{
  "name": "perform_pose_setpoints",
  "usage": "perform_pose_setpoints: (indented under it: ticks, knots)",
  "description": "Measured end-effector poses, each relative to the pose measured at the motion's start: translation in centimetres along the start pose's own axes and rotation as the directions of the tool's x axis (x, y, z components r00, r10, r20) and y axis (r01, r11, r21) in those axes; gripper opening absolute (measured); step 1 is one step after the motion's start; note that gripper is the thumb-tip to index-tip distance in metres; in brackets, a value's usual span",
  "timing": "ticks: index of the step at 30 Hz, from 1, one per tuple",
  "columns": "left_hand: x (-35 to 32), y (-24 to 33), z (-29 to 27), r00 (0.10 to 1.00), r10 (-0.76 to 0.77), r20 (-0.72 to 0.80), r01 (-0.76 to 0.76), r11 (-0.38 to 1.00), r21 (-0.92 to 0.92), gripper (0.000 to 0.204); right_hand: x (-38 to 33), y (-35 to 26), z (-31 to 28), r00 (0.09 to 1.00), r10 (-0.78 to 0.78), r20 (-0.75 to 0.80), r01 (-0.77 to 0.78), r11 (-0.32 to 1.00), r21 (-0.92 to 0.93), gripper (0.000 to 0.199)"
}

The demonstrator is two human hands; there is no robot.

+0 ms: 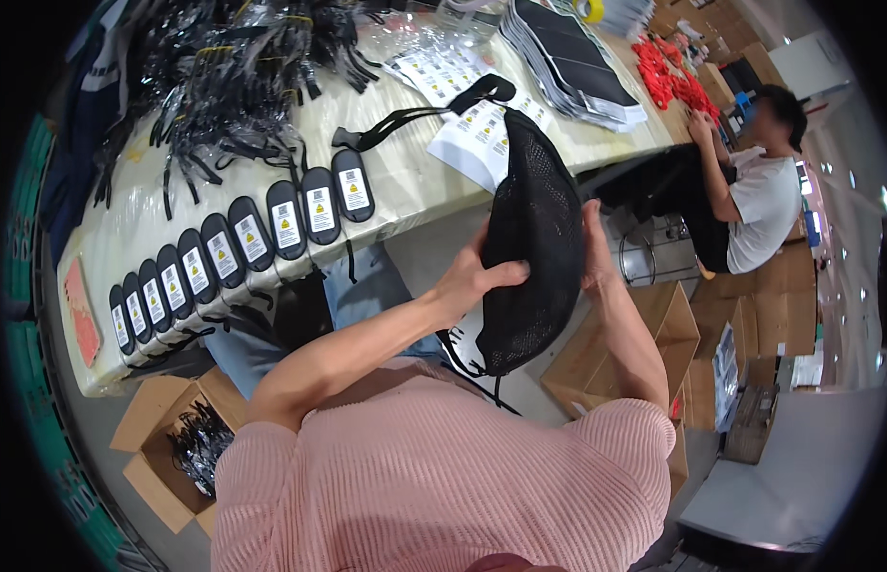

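A black mesh pouch (534, 253) with long black straps is held up in front of my chest, over the table's near edge. My left hand (477, 281) grips its left side, thumb pressed on the front and fingers partly hidden behind. Against its right edge lies my right hand (594, 246), closed on the fabric with most of its fingers hidden behind. One black strap (396, 122) trails from the pouch's top onto the table. To the left, several black rounded devices (284, 221) with white labels stand in a row along the table edge.
Plastic-wrapped black straps (234, 67) are heaped at the back left. Label sheets (472, 143) and a stack of black panels (572, 62) lie farther right. A pink phone-shaped object (81, 310) rests at the left corner. Cardboard boxes (629, 343) stand around; another person (763, 191) sits at right.
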State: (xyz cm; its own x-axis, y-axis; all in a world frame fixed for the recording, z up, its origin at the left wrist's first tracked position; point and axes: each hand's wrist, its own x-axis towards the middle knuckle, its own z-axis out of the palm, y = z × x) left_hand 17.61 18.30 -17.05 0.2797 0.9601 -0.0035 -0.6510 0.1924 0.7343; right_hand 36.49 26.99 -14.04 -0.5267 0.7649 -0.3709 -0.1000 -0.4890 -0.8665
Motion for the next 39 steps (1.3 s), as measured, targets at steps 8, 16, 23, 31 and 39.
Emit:
perform_pose_setpoints:
  ticks: [8,16,23,31,39]
  knots:
    - [-1.0,-3.7,-0.8,0.874,-0.410,0.260,0.485,0.751,-0.448,0.060,-4.1,1.9,-1.1,0.988,-0.141,0.062,0.123,0.964,0.235,0.088]
    - [-1.4,-7.5,1.6,0.999,0.032,0.007,-0.031,0.848,0.530,0.072,-4.2,3.7,-0.4,0.981,-0.157,0.111,0.192,0.789,-0.584,0.104]
    - [-2.1,-9.0,0.8,0.956,-0.201,-0.211,0.286,0.786,0.548,0.089,-3.4,6.1,-0.4,0.977,0.209,-0.039,-0.208,0.903,-0.377,0.090]
    - [0.4,-11.2,-0.8,0.983,-0.134,-0.127,0.180,0.852,0.491,0.091,-2.3,6.2,-2.0,0.988,0.154,-0.023,-0.153,0.939,-0.306,0.067]
    - [1.3,-11.6,-2.1,0.995,-0.017,-0.094,0.079,0.690,0.719,0.093,-1.2,6.0,-5.1,0.997,0.077,0.010,-0.069,0.935,-0.349,0.089]
